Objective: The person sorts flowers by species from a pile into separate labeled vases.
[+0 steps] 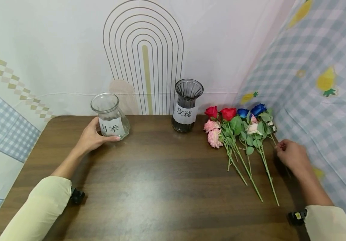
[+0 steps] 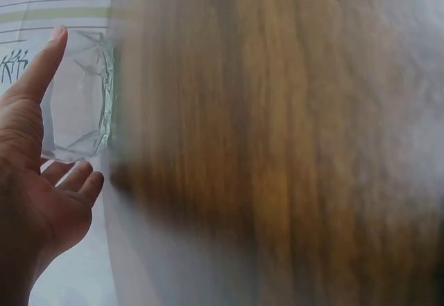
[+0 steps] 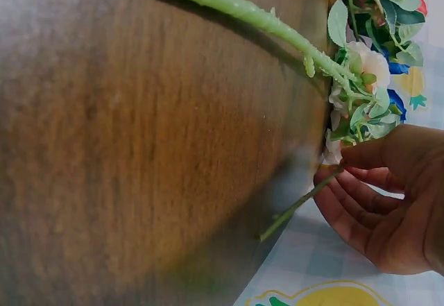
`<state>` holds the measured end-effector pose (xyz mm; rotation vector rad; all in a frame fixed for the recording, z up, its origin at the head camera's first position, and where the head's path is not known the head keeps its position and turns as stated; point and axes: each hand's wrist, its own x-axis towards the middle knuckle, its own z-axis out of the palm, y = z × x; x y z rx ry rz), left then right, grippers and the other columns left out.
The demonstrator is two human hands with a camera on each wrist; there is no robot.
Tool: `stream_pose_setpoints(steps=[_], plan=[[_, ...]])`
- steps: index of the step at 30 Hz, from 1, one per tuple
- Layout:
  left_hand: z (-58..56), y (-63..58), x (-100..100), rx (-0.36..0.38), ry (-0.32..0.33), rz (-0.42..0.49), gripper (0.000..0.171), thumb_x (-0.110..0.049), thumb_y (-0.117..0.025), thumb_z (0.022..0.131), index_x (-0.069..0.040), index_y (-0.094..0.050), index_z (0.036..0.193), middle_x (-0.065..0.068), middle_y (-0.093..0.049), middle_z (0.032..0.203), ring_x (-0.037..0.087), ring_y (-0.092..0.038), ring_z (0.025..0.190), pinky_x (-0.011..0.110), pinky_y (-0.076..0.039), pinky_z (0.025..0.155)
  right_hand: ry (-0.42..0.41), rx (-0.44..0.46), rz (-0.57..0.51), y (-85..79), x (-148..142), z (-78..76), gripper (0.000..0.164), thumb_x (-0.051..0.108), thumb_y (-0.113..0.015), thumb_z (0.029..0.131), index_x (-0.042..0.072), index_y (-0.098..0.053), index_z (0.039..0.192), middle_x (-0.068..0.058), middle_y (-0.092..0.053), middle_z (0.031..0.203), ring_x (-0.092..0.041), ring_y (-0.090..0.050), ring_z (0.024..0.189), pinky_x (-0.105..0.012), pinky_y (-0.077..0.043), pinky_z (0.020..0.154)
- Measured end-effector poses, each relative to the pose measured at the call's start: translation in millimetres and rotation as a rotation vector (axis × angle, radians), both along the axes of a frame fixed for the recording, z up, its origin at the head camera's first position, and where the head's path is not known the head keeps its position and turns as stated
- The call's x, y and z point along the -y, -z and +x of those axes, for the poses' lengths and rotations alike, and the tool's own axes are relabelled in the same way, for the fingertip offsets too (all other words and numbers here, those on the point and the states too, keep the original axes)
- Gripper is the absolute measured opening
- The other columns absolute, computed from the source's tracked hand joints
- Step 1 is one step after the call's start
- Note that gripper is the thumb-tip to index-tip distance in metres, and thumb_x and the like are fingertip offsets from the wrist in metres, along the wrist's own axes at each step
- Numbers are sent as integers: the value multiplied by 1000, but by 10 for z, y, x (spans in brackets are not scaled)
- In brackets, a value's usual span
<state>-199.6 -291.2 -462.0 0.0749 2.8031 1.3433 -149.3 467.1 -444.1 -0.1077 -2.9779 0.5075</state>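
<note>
My left hand [image 1: 91, 136] holds a clear glass vase [image 1: 124, 124] at the left, its thumb across the front and its other fingers behind. A white label with dark handwriting is on this vase. In the left wrist view the thumb lies along the glass [image 2: 80, 105]. At the right, my right hand [image 1: 291, 154] pinches a thin green flower stem [image 3: 297, 207] between thumb and fingertips. That stem runs up toward the white and blue blooms, where leaves hide its top. Beside it lie red roses [image 1: 228, 114], pink flowers [image 1: 214, 138] and blue roses [image 1: 258, 109].
A dark grey glass vase [image 1: 183, 124] with a handwritten white label stands at the back middle of the wooden table [image 1: 149, 187]. Patterned cloth [image 1: 308, 110] hangs close along the right side, and a white cloth [image 1: 70, 60] hangs behind. Several long stems [image 1: 270, 177] point toward the front.
</note>
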Motion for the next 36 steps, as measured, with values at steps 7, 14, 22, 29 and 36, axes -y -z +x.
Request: stream_pose_setpoints(steps=[7,14,22,29,36], plan=[[37,-3,-35,-2,-21,16,103,-47,-103,83,-16,-44,162,19,-68,147,39,-67,133,55,-48,112,17,-111,18,20,53,-5,13,8,-72,98,-5,-71,93,-25,-74,84,-45,-68,74,-45,-46,63],[24,-22,-49,-13,-28,10,101,-41,-103,83,-13,-44,160,20,-70,142,37,-66,130,50,-48,109,19,-78,-13,9,110,-2,18,16,-73,102,-1,-77,97,-23,-80,89,-39,-71,79,-41,-48,67],[-29,-41,-67,-21,-18,14,100,-37,-104,81,-11,-45,158,21,-71,140,37,-66,130,50,-47,112,-69,223,-126,-137,135,41,38,27,-63,113,-7,-80,113,-10,-82,84,-22,-74,73,-34,-57,61],[-42,-31,-90,-8,-5,16,100,-37,-104,82,-10,-44,157,21,-70,140,37,-65,130,50,-47,111,-59,612,-399,-194,134,22,55,34,-56,119,-18,-66,131,-13,-82,103,-17,-79,86,-37,-69,76],[-39,-22,-87,9,-5,24,100,-35,-103,83,-10,-42,159,22,-68,143,37,-64,131,50,-46,112,-63,675,-493,-145,159,17,44,20,-74,110,-17,-65,131,-4,-77,100,-11,-75,87,-31,-68,78]])
